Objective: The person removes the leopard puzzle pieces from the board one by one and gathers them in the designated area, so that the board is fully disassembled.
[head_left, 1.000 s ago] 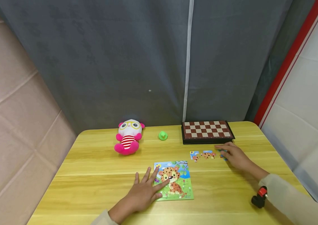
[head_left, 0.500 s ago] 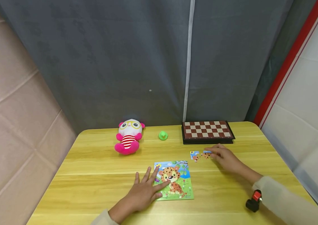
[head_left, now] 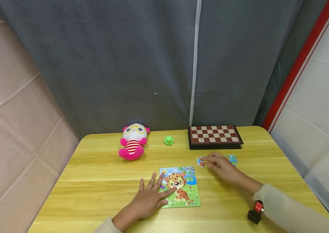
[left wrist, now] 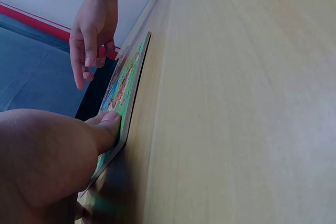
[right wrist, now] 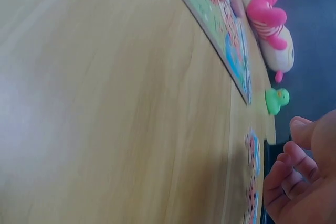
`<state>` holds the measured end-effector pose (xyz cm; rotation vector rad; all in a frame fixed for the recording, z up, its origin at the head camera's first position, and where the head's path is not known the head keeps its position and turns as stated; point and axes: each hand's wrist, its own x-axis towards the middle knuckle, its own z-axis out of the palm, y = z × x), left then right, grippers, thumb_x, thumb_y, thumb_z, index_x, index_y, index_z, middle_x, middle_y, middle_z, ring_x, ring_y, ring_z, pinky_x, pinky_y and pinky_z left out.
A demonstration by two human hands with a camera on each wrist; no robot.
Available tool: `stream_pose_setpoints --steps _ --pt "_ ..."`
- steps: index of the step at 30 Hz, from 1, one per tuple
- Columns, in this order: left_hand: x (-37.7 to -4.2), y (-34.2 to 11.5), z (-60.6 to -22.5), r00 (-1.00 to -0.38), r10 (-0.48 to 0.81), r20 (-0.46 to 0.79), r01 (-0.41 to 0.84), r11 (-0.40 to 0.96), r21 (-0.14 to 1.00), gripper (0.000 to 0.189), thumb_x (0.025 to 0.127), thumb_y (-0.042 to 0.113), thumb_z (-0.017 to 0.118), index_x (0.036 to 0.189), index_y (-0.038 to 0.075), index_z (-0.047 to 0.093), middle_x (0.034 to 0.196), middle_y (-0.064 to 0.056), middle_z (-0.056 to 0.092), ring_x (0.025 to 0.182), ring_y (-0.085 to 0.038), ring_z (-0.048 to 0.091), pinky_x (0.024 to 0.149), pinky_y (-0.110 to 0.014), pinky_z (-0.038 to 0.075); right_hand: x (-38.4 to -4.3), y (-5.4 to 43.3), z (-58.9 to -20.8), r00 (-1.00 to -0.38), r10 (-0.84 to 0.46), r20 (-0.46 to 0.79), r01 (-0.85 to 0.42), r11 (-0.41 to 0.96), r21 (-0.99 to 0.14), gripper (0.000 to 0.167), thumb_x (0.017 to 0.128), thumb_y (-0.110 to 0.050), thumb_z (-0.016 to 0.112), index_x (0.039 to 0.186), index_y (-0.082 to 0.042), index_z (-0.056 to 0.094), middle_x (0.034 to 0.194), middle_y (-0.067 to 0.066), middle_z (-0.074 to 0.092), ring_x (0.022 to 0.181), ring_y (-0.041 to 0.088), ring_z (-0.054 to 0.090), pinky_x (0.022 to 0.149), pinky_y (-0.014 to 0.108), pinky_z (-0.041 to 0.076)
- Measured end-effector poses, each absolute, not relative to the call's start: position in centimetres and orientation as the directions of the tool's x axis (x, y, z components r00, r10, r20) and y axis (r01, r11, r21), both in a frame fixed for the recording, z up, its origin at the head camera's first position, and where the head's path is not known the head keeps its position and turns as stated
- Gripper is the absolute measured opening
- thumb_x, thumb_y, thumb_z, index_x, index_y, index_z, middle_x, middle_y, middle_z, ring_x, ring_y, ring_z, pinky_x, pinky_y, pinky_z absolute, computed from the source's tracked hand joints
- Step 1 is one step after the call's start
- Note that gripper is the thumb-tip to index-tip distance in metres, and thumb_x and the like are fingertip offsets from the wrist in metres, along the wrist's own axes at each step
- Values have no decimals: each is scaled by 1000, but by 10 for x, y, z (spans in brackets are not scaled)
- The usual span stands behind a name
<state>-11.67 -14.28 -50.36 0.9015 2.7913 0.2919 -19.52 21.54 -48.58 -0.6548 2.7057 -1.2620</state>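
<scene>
My left hand lies with spread fingers on the left part of a leopard jigsaw puzzle, flat on the table. In the left wrist view its thumb touches the board's surface. My right hand hovers over a row of loose puzzle pieces near the chessboard, index finger extended, other fingers loosely bent. It holds nothing. A piece with blue sky shows past the fingertips, and a blue-green piece lies right of the hand. The hand mostly hides the middle piece, seen in the right wrist view as a spotted piece.
A folded chessboard stands at the table's back right, just behind the pieces. Further left are a small green toy duck and a pink-and-white plush panda. A grey curtain hangs behind the wooden table.
My right hand has moved left along the row, from the rightmost piece to above the left ones, uncovering the right piece. The pieces and my left hand stay in place.
</scene>
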Motion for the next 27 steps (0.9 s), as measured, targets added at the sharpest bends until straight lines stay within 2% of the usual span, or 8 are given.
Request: stream_pose_setpoints --steps 13,21,27 --pt "-117 -144 -508 -800 589 -117 549 796 253 51 107 50 44 155 57 31 173 -15 5 155 -50 8 108 -86 12 -187 185 -486 -862 -491 121 -407 531 -744 35 104 -4 58 137 -7 67 119 11 62 104 20 58 82 27 51" --pt "-118 -144 -511 -802 586 -118 545 798 257 50 107 52 42 154 59 30 173 -14 4 156 -49 7 109 -85 11 -185 167 -489 -852 -514 100 -408 532 -742 34 104 -6 60 137 -11 68 115 7 63 94 14 54 77 26 48" --pt "-119 -145 -512 -803 585 -118 544 799 256 50 106 53 42 155 59 29 174 -13 3 156 -48 7 110 -85 11 -183 153 -491 -832 -548 90 -414 506 -757 33 104 -6 59 136 -9 68 117 8 64 95 14 55 77 26 48"
